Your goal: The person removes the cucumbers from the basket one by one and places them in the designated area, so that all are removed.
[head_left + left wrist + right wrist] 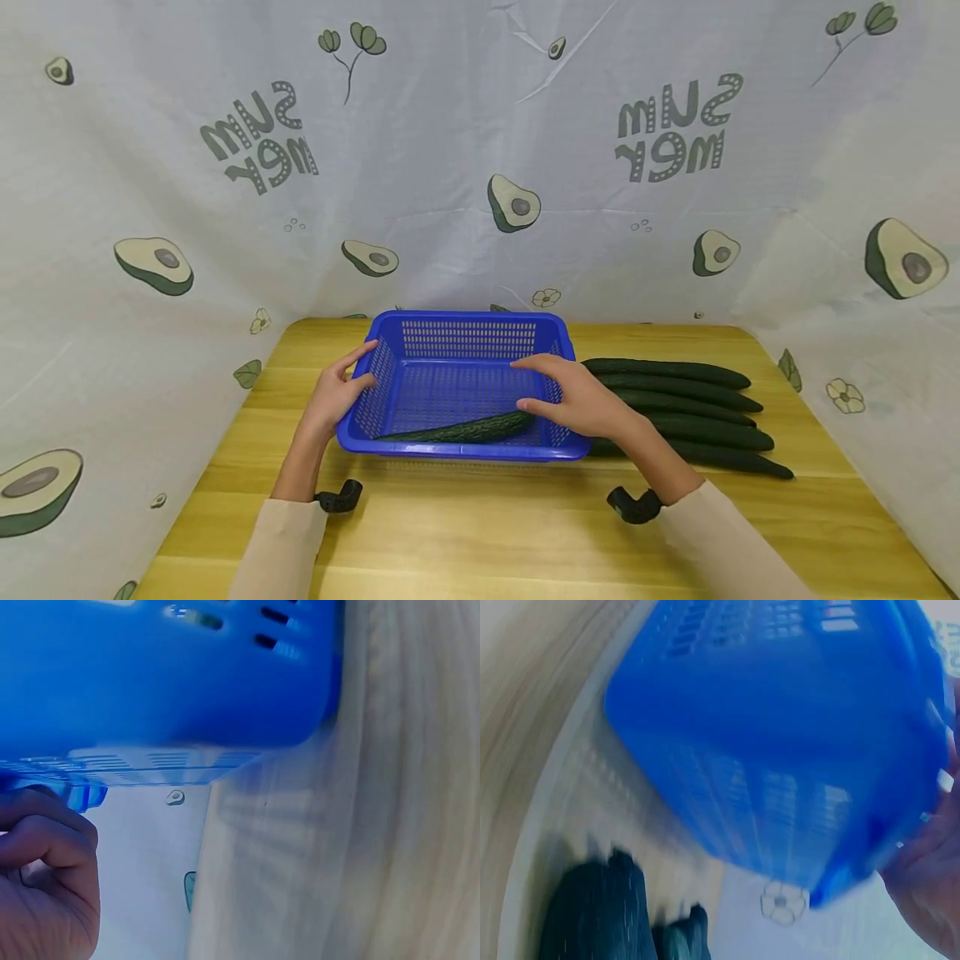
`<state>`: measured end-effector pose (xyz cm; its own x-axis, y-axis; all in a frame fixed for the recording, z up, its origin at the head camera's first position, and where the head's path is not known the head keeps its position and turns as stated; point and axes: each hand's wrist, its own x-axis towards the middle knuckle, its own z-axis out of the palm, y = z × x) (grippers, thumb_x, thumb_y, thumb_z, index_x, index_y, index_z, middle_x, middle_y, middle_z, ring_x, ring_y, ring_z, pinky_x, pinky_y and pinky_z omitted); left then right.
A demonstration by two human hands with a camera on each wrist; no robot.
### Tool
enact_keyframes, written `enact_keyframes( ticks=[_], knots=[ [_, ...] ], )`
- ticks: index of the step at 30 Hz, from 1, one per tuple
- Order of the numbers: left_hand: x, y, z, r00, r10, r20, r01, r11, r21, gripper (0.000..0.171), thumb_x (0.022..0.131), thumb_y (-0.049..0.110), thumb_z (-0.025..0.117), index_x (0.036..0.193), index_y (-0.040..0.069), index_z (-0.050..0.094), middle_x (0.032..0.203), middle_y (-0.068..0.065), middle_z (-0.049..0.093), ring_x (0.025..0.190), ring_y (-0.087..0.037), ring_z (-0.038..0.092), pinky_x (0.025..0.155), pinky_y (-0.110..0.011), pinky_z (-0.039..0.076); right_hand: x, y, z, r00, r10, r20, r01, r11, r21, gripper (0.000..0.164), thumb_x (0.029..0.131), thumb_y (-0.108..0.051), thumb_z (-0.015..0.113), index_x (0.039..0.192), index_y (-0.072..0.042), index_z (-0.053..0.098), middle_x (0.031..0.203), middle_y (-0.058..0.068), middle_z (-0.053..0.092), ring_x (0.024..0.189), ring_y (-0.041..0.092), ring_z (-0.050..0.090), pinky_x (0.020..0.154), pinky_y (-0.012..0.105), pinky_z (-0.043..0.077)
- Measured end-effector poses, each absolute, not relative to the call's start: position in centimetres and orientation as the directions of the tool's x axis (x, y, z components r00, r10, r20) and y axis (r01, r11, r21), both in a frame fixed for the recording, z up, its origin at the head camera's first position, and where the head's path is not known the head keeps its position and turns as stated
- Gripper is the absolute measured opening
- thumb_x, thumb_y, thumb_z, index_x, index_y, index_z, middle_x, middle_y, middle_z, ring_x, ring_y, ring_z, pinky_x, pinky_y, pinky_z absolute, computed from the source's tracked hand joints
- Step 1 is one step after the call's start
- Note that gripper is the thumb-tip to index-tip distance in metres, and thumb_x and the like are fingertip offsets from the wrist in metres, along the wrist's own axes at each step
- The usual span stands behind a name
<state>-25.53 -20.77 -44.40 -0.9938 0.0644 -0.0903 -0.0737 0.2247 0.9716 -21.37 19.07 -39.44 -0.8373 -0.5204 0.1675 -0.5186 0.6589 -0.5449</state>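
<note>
A blue plastic basket with slotted walls stands on the table in the head view. Inside, along its near wall, lies one dark green, bumpy cucumber. My left hand holds the basket's left rim, the thumb on the inner side; the left wrist view has its curled fingers by the rim. Over the right rim reaches my right hand, thumb and fingers spread apart above the cucumber's right end, with nothing between them. In the right wrist view only part of that hand shows beside the blurred basket.
Several long cucumbers lie side by side on the wooden table, right of the basket; the right forearm passes over them. A pale avocado-print sheet hangs behind the table and along both sides.
</note>
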Motion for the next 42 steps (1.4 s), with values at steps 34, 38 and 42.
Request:
enact_keyframes(
  ticks=[34, 38, 42],
  knots=[
    [-24.8, -19.9, -44.0, -0.975, -0.120, 0.188, 0.076, 0.618, 0.783, 0.047, 0.091, 0.030, 0.073, 0.137, 0.027, 0.069, 0.085, -0.012, 0.068, 0.046, -0.013, 0.037, 0.043, -0.025, 0.032, -23.5, 11.0, -42.4, -0.680, -0.724, -0.113, -0.603, 0.640, -0.475, 0.053, 0.099, -0.027, 0.070, 0.146, -0.009, 0.057, 0.149, 0.010, 0.057, 0.142, 0.032, 0.050, 0.116, 0.050, 0.043],
    [-24.7, -20.0, -44.0, -0.977, -0.133, 0.165, 0.053, 0.603, 0.796, 0.047, 0.091, 0.030, 0.073, 0.138, 0.029, 0.068, 0.084, -0.011, 0.066, 0.047, -0.013, 0.038, 0.043, -0.025, 0.033, -23.5, 10.8, -42.6, -0.662, -0.731, -0.167, -0.599, 0.649, -0.468, 0.052, 0.098, -0.025, 0.070, 0.146, -0.008, 0.058, 0.148, 0.010, 0.059, 0.141, 0.031, 0.051, 0.115, 0.049, 0.044],
    [-24.8, -20.1, -44.1, -0.977, -0.137, 0.161, 0.048, 0.597, 0.801, 0.047, 0.092, 0.029, 0.073, 0.138, 0.030, 0.068, 0.083, -0.010, 0.064, 0.047, -0.013, 0.036, 0.043, -0.025, 0.033, -23.6, 10.8, -42.8, -0.650, -0.737, -0.188, -0.615, 0.655, -0.439, 0.046, 0.098, -0.022, 0.070, 0.142, -0.008, 0.062, 0.142, 0.008, 0.064, 0.132, 0.029, 0.060, 0.108, 0.044, 0.051]
  ],
)
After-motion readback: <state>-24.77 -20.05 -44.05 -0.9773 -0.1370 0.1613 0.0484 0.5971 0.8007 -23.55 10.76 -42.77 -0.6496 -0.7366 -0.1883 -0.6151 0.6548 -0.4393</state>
